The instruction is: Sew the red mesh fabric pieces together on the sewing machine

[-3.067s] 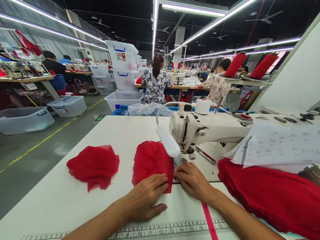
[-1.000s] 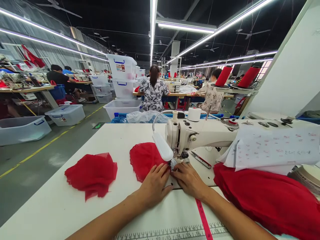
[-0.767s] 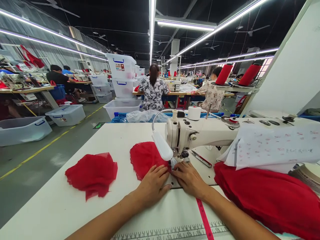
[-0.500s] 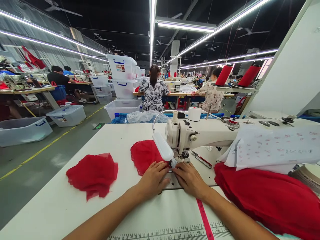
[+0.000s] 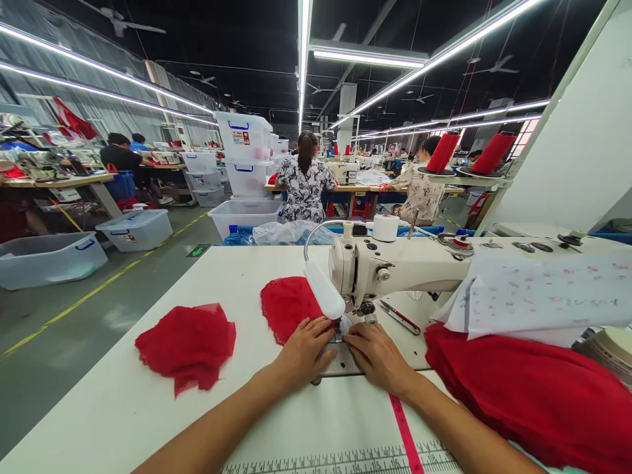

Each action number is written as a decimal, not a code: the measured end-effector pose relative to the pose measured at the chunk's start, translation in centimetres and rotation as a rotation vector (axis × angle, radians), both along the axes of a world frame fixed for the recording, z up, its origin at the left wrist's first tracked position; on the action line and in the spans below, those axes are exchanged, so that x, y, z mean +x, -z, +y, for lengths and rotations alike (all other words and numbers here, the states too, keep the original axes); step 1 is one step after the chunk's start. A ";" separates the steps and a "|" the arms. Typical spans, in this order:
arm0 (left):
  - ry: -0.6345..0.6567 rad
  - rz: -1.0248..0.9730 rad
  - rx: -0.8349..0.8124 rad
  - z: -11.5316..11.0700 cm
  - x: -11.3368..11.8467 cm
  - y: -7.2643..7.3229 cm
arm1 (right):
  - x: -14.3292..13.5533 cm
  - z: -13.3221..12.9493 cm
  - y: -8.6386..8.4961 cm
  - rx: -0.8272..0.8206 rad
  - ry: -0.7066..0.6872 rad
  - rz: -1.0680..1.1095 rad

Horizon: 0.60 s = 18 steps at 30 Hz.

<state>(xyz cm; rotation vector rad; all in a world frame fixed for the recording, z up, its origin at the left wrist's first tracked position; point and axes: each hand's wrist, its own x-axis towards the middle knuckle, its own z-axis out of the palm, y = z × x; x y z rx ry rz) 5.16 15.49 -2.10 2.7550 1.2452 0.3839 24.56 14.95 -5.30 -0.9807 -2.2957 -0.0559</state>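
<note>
A white sewing machine (image 5: 402, 260) stands across the table, its white lamp (image 5: 324, 289) hanging beside the needle area. My left hand (image 5: 307, 352) lies with fingers stretched and thumb apart, fingertips at the near edge of a red lace-edged fabric piece (image 5: 286, 306) left of the presser foot (image 5: 338, 327). Close to the foot's right side, my right hand (image 5: 378, 355) has its fingers bent and together; anything in them is hidden. Behind that hand, thread snips (image 5: 399, 317) rest on the machine bed. A second red fabric piece (image 5: 190, 345) lies to the left.
A heap of red fabric (image 5: 528, 392) and printed paper sheets (image 5: 538, 289) occupy the right side. A ruler tape (image 5: 340, 463) runs along the front, crossed by a pink strip (image 5: 405, 434). Red thread cones (image 5: 444, 153) stand behind. Plastic bins (image 5: 244, 148) and people sit beyond the table.
The view has shifted slightly. Both hands keep nearly the same place at the presser foot, and the fabric pieces lie as before.
</note>
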 end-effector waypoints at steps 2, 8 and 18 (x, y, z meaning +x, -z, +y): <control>0.003 -0.002 0.001 0.1 0.0 0.0 | 0.0 0.0 0.0 0.001 0.002 -0.002; 0.004 -0.032 0.052 0.3 -0.1 0.4 | 0.0 0.0 0.0 0.009 0.010 -0.015; -0.003 -0.016 0.059 0.2 0.0 0.5 | 0.1 0.0 0.1 -0.020 0.004 -0.003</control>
